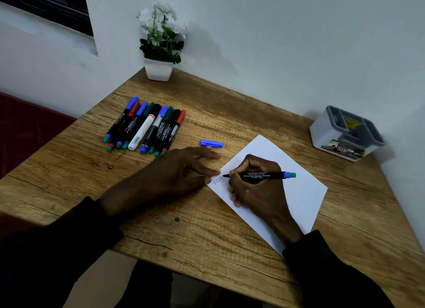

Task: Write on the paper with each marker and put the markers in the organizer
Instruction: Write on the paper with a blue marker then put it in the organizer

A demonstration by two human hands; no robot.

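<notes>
1. The right hand (255, 186) is pinching a black marker (264, 175) with a blue and teal end, its fingers curled around the barrel, and its heel is resting on the paper (299, 192).
2. The marker's tip is touching the paper near its left corner, where blue handwriting (217, 180) is showing; the barrel is pointing to the right.
3. The left hand (179, 172) is lying flat on the wooden table (207, 238) with fingers loosely spread, and its fingertips (215, 172) are pressing the left edge of the paper.
4. A loose blue cap (211, 143) is lying on the table just beyond the left hand, near the paper's far-left edge.
5. A row of capped markers (145, 126) is lying side by side on the far left of the table, well apart from the paper.
6. The organizer (345, 133), a pale box with grey compartments, is sitting at the far right against the wall, with no marker visibly standing in it.
7. A potted plant (161, 43) with white flowers is standing in the far corner.
</notes>
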